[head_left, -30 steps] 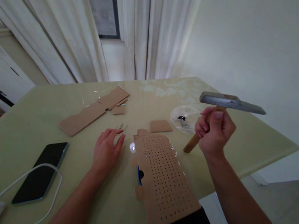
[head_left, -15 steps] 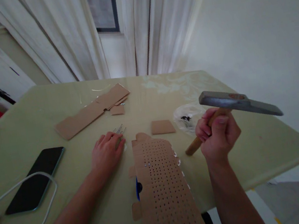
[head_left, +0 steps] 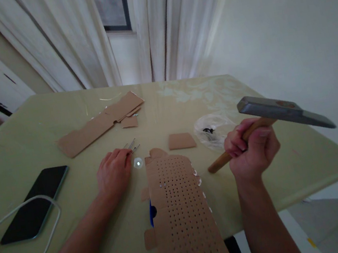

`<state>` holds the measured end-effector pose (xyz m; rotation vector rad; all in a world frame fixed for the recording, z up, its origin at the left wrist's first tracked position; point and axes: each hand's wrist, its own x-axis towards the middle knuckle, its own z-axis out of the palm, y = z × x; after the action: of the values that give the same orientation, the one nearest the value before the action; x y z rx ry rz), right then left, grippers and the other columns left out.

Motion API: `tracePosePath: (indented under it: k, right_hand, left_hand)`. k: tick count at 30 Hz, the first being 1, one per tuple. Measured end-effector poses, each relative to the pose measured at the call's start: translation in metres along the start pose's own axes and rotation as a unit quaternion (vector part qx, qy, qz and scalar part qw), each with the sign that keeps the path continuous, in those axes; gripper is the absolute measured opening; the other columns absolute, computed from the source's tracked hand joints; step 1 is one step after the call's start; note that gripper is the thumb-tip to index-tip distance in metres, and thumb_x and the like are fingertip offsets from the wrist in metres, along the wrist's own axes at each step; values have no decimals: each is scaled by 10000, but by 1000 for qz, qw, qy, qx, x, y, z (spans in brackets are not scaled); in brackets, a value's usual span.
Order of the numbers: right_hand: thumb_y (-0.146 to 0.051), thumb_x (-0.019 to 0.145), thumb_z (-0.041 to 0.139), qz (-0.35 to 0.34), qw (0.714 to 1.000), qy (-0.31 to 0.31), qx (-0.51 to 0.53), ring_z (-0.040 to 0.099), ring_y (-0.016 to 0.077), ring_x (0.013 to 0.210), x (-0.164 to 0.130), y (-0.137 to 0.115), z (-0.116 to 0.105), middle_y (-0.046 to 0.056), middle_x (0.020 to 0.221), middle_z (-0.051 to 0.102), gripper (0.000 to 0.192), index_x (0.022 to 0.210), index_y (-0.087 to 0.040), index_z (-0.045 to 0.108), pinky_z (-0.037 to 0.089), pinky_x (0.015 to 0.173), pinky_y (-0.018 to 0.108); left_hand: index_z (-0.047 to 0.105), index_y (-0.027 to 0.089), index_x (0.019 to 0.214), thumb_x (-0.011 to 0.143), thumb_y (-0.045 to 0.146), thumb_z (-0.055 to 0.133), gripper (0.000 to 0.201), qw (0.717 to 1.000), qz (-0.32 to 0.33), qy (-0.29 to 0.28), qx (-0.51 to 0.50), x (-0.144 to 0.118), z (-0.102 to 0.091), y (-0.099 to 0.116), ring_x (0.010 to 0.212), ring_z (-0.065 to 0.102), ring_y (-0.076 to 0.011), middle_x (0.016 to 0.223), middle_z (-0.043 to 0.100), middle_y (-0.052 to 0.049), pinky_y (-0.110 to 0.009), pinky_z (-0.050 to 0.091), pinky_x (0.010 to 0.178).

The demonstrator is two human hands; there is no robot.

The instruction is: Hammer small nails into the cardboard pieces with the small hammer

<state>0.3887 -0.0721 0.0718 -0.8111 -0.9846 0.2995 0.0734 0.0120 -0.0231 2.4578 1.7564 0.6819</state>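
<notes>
Nails (head_left: 132, 144), a small loose cluster of thin metal pins, lie on the tabletop (head_left: 29, 135) just left of the frame's centre, touching or all but touching the fingertips of the left hand (head_left: 114, 173). That hand rests palm down with its fingers curled onto the cluster; whether it has 1 pinched is too small to tell. The pins' long axes run diagonally, from lower left to upper right in the frame, pointing away from the fingers.

The right hand (head_left: 254, 150), at centre right, is clenched around the wooden handle of a hammer (head_left: 277, 112), raised off the tabletop. The handle slants from lower left to upper right, and the grey head lies nearly level, its narrow end toward the right edge of the frame.

Between the 2 hands, low in the centre of the frame, lies a perforated cardboard sheet (head_left: 183, 214), its long axis running from the near edge toward the middle. The nails sit just off its upper left corner, so the left hand is far nearer them than the right. A small cardboard square (head_left: 181, 141) and a clear plastic bag (head_left: 213, 130) lie beyond the sheet, toward the right hand.
</notes>
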Motion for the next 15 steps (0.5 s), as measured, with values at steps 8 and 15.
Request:
tracePosePath:
  k: [8, 15]
  right_hand:
    - [-548, 1083, 675, -1, 1000, -17, -3, 235, 67, 432, -3, -1, 1, -92, 594, 388, 379, 890, -223, 652, 222, 378, 160]
    - [-573, 1047, 725, -6, 1000, -7, 2, 240, 62, 409, -1, -1, 2, -97, 571, 394, 404, 877, -211, 670, 213, 359, 161]
  left_hand:
    - [742, 155, 1280, 1108, 270, 428, 377, 998, -31, 40, -45, 2, 1, 1, 1097, 688, -373, 1175, 750, -182, -516, 561, 963]
    - [743, 183, 1114, 1094, 295, 542, 232, 979, 33, 103, -172, 3, -2, 13, 956, 690, -257, 1057, 732, -97, -399, 569, 896]
